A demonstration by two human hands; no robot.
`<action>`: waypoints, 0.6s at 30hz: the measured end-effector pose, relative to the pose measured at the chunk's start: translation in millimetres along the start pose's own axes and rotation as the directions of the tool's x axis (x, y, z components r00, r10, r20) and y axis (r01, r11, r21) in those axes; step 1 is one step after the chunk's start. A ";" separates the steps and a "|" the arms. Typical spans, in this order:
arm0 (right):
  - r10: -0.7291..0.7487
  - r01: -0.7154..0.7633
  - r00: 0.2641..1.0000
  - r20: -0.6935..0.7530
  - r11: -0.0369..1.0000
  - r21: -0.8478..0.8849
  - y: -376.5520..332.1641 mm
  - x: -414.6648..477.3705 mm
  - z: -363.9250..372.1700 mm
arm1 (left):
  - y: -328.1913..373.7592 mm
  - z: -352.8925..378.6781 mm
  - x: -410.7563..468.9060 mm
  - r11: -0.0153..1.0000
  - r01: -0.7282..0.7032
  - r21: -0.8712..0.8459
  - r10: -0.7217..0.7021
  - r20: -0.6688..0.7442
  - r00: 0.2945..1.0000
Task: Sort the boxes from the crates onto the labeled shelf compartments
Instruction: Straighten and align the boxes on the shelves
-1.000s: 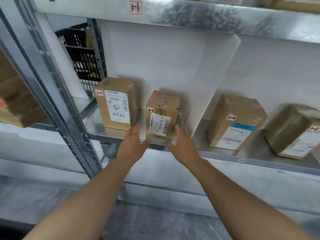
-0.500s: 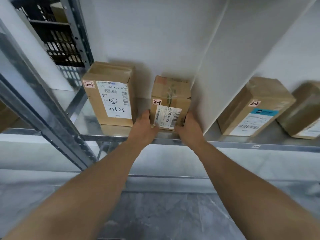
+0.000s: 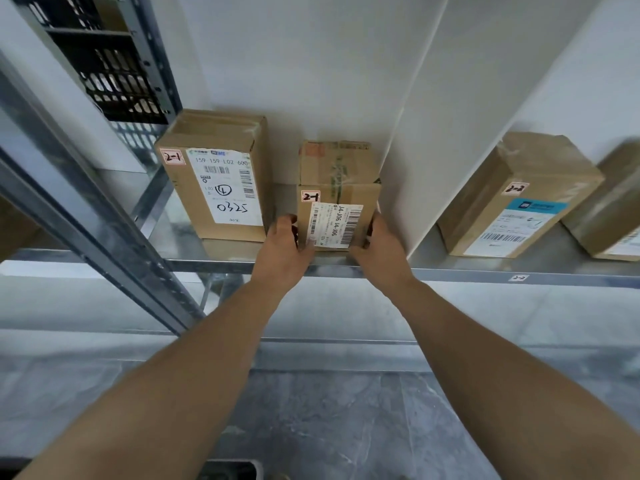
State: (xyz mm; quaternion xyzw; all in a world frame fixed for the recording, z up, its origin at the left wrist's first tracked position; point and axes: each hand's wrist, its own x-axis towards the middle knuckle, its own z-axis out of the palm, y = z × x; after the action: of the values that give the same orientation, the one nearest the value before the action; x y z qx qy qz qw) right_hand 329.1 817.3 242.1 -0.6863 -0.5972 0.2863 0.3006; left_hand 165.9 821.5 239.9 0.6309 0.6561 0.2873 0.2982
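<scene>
Small box (image 3: 337,202) tagged 2-1 stands on the metal shelf (image 3: 450,271), between the taller box (image 3: 221,178) and the white divider (image 3: 450,133), near both. We grip it low down with both hands: our left hand (image 3: 282,247) curls its fingers (image 3: 285,223) round the left side, our right hand (image 3: 379,249) round the right.

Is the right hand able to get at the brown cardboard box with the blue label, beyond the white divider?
Probably, once the right hand lets go of the small brown cardboard box it grips. The white divider panel stands between, but the blue-labelled box sits at the open shelf front.
</scene>
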 end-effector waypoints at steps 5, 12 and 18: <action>-0.032 0.020 0.996 -0.084 0.991 -0.133 2.6 -43.8 -2.6 | -15.0 -16.7 -31.2 0.999 -0.033 0.037 0.035 -0.055 0.998; -0.208 0.227 0.974 0.095 0.924 -0.308 -35.2 -79.3 26.9 | -59.8 -73.2 -44.0 0.995 -0.012 0.103 0.036 -0.239 0.970; -0.240 0.275 0.958 0.157 0.924 -0.265 -86.8 -52.2 65.0 | -66.3 -104.5 -21.0 0.997 0.072 0.024 -0.064 -0.246 0.967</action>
State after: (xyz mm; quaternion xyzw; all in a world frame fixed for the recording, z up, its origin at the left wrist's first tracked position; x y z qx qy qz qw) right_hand 217.6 779.2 266.8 -0.6190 -0.7343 0.1968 0.1972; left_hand 44.1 797.9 259.2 0.5727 0.7138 0.3418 0.2139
